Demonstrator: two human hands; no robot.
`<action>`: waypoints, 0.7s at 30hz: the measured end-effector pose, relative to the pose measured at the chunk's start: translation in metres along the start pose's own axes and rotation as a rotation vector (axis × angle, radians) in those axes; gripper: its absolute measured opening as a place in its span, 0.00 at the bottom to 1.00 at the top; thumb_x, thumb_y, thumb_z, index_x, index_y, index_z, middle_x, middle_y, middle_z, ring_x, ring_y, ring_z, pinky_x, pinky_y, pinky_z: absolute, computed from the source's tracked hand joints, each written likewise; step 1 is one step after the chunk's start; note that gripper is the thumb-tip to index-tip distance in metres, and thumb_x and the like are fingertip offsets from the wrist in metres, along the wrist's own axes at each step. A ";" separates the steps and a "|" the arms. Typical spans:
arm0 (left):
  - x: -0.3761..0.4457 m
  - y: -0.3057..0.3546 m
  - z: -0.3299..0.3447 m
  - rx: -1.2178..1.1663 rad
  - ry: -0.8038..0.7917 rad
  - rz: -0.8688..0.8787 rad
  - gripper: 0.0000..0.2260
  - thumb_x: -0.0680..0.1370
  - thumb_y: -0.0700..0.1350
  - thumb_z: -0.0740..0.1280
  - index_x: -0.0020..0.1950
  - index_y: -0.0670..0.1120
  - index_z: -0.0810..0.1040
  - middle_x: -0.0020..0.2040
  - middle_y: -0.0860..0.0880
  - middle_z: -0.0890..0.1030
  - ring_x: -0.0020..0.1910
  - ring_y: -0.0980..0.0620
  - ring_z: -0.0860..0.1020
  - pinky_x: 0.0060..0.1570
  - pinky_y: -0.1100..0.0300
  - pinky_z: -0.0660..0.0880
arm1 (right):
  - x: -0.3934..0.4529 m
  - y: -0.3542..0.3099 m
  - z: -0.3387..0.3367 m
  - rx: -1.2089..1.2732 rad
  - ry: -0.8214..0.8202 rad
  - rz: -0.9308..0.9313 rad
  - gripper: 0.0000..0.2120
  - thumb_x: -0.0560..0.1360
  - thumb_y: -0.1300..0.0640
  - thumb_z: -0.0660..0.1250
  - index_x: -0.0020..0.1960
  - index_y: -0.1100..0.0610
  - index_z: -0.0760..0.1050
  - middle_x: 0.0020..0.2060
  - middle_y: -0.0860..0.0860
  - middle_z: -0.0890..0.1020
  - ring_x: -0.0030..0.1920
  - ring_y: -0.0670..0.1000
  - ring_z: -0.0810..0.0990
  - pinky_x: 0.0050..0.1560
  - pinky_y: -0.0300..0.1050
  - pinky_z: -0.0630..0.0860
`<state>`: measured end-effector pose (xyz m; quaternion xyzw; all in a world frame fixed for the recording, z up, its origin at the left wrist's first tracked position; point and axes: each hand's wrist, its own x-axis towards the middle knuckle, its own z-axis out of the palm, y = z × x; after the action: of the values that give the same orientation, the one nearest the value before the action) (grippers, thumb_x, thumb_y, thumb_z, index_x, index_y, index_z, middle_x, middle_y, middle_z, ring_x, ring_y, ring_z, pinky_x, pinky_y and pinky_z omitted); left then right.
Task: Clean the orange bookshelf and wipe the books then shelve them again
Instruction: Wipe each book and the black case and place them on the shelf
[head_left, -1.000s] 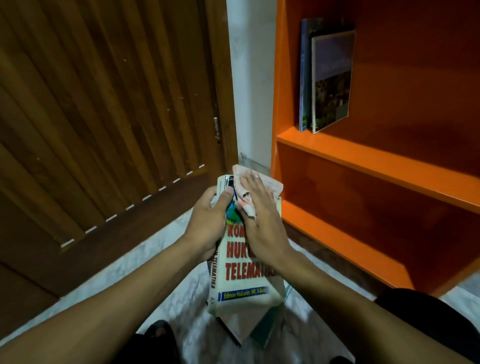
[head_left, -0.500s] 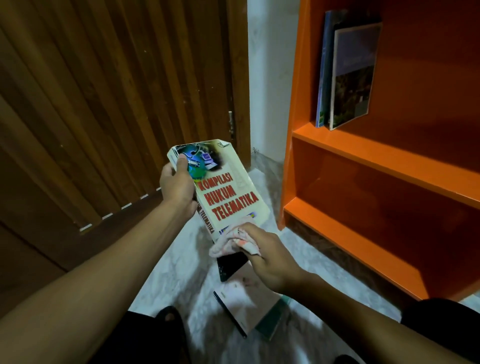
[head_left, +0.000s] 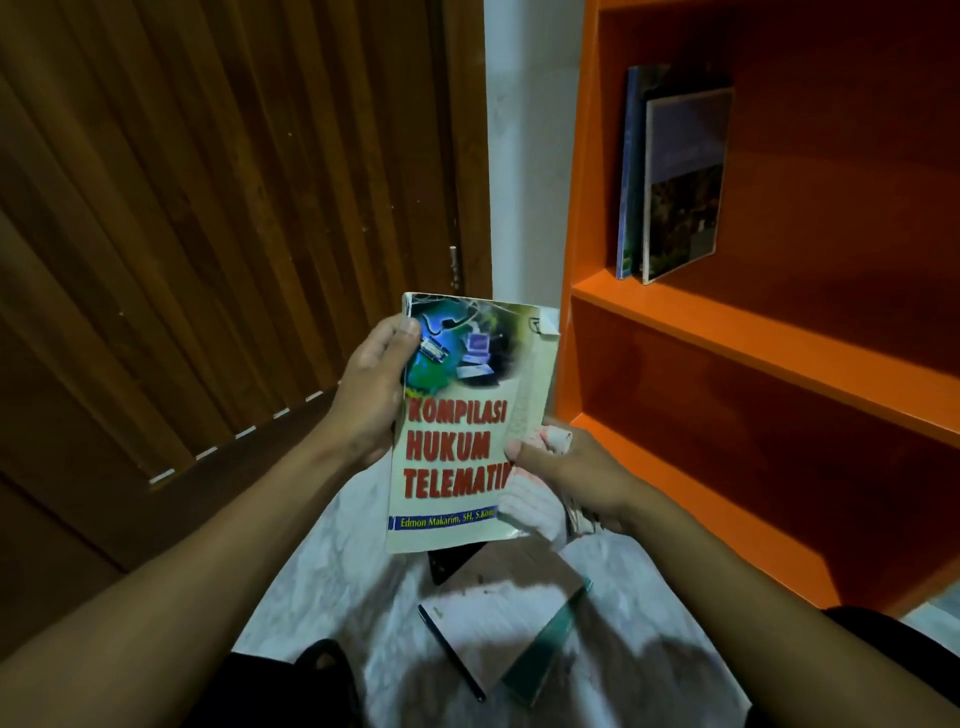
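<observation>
Orange shelf lies right of the upright book; left hand grips its spine edge, right hand, nearer the shelf, pinches cloth against its lower corner.

Both hands hold book beside bookshelf.

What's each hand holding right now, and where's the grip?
The left hand grips the paperback book at its upper left edge, thumb on the cover. The right hand grips its lower right edge, with a white cloth bunched in that grip.
</observation>
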<state>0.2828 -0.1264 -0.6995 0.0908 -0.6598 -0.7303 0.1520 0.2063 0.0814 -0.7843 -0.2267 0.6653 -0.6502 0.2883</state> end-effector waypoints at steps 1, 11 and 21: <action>-0.003 0.003 0.003 0.012 -0.024 0.011 0.15 0.85 0.49 0.58 0.67 0.42 0.71 0.59 0.35 0.82 0.52 0.38 0.83 0.55 0.41 0.78 | -0.002 0.000 0.000 0.023 -0.019 -0.015 0.18 0.78 0.54 0.71 0.67 0.54 0.75 0.62 0.53 0.82 0.62 0.56 0.81 0.65 0.61 0.75; -0.004 0.014 0.005 0.416 -0.226 0.047 0.18 0.79 0.43 0.69 0.66 0.54 0.72 0.59 0.52 0.84 0.58 0.51 0.83 0.60 0.43 0.79 | -0.016 -0.047 -0.023 0.109 0.231 -0.264 0.08 0.79 0.56 0.68 0.58 0.50 0.76 0.55 0.58 0.84 0.49 0.62 0.83 0.32 0.34 0.78; 0.058 0.029 0.089 0.305 -0.050 0.195 0.11 0.79 0.39 0.69 0.58 0.51 0.76 0.54 0.49 0.84 0.51 0.50 0.85 0.50 0.44 0.83 | -0.008 -0.133 -0.090 0.184 0.667 -0.307 0.02 0.80 0.62 0.67 0.52 0.60 0.76 0.45 0.57 0.83 0.45 0.56 0.82 0.45 0.51 0.81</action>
<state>0.2021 -0.0651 -0.6567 0.0300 -0.7721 -0.6057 0.1901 0.1412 0.1466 -0.6522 -0.0726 0.6199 -0.7809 -0.0260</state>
